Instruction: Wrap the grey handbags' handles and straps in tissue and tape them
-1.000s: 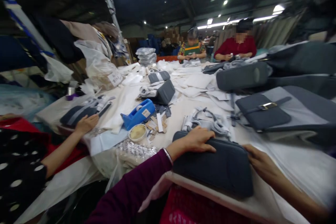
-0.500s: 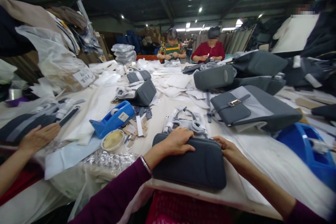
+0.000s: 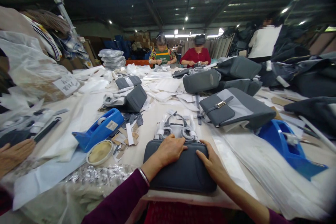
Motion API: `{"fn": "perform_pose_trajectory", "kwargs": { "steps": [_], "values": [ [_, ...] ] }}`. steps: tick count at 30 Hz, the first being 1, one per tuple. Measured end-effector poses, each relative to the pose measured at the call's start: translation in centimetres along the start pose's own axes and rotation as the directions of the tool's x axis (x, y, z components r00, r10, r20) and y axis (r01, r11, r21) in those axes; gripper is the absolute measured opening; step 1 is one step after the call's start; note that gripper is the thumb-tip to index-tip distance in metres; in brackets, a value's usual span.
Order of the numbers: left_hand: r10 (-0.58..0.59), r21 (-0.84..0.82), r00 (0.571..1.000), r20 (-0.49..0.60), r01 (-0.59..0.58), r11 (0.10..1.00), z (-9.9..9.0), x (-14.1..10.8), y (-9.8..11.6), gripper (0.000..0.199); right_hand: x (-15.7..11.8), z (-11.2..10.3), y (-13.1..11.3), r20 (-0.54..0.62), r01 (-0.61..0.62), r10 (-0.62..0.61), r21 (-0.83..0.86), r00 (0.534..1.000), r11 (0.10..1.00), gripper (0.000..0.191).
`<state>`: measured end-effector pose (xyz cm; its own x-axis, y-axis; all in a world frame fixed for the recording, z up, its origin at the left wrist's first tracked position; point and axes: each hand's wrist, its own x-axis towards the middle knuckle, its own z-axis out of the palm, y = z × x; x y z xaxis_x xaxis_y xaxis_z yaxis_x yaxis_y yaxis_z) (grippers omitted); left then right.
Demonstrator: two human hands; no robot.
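A dark grey handbag (image 3: pixel 181 175) lies at the table's front edge, its base side toward me. Wrapped handles (image 3: pixel 176 126) stick out beyond its far edge. Across the bag's upper middle lies my left hand (image 3: pixel 170 151), fingers curled at that far edge. My right hand (image 3: pixel 212 159) grips the right upper corner, thumb on the near face and fingers at the side. To the left are a blue tape dispenser (image 3: pixel 101 129), a round tape roll (image 3: pixel 99 152) and a heap of card scraps (image 3: pixel 127 138).
More grey bags, one with a buckle (image 3: pixel 233 108), lie at right beside another blue tape dispenser (image 3: pixel 282 143). White sheets (image 3: pixel 249 164) cover the table's right side. A co-worker's hand (image 3: pixel 15 155) is at far left. Two people sit across the table; another stands at back right.
My view has swung a little to the right. My right hand has moved from the bag's right side onto its corner, thumb now over the near face. My left hand's fingers have curled more.
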<state>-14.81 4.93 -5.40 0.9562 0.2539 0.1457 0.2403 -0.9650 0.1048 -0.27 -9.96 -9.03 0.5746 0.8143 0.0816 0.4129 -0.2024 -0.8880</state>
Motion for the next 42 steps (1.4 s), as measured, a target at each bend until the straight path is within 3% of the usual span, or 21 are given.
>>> {"fn": "perform_pose_trajectory", "kwargs": {
  "steps": [3,6,8,10,12,15,18,22,26,30,35,42],
  "values": [
    [0.004,0.039,1.000,-0.011,-0.004,0.999,0.2,0.3,0.0,0.030,0.8,0.9,0.8,-0.080,0.049,-0.051,-0.016,0.996,0.999,0.050],
    [-0.025,0.075,1.000,-0.011,0.026,0.997,0.3,0.9,0.2,0.032,2.2,0.1,0.8,-0.003,-0.005,0.005,-0.045,1.000,0.999,0.053],
    [-0.059,0.090,0.998,-0.010,0.060,0.994,0.3,1.3,0.3,0.033,2.8,-0.5,-0.2,0.005,0.000,0.001,-0.203,1.000,0.979,0.049],
    [-0.081,0.084,0.997,-0.007,0.081,0.993,0.5,1.5,0.3,0.034,2.7,-0.3,-1.9,-0.052,0.111,-0.148,-0.431,0.988,0.896,0.042],
    [-0.078,0.055,0.997,-0.008,0.079,0.995,0.8,1.5,0.3,0.029,2.1,0.8,-3.6,-0.054,0.282,-0.375,-0.564,0.926,0.776,0.036],
    [-0.063,-0.039,0.997,-0.042,0.061,0.997,1.2,1.1,0.0,0.020,1.3,3.6,-4.7,0.011,0.465,-0.528,-0.490,0.849,0.737,0.034],
    [-0.107,-0.194,0.979,-0.174,0.073,0.978,1.2,0.8,-0.5,0.024,1.3,6.0,-3.6,-0.042,0.495,-0.563,-0.426,0.825,0.757,0.040],
    [-0.290,-0.320,0.864,-0.412,0.161,0.934,0.2,2.6,-1.4,0.032,1.6,6.9,-2.2,-0.039,0.473,-0.587,-0.550,0.809,0.689,0.037],
    [-0.463,-0.186,0.837,-0.292,0.425,0.886,-0.7,7.1,-2.5,0.039,1.5,6.6,-2.4,0.006,0.449,-0.571,-0.624,0.821,0.640,0.031],
    [-0.629,-0.125,0.738,-0.244,0.619,0.775,-0.7,10.5,-3.1,0.037,1.5,6.6,-2.5,-0.007,0.447,-0.588,-0.642,0.809,0.623,0.034],
    [-0.732,-0.062,0.632,-0.255,0.745,0.665,-0.7,10.7,-3.8,0.031,1.7,7.0,-1.9,-0.007,0.443,-0.582,-0.641,0.813,0.627,0.037],
    [-0.838,-0.095,0.492,-0.238,0.846,0.524,-2.0,9.8,-4.5,0.032,1.5,6.8,-2.1,0.032,0.448,-0.570,-0.653,0.821,0.610,0.038]
  ]
}}
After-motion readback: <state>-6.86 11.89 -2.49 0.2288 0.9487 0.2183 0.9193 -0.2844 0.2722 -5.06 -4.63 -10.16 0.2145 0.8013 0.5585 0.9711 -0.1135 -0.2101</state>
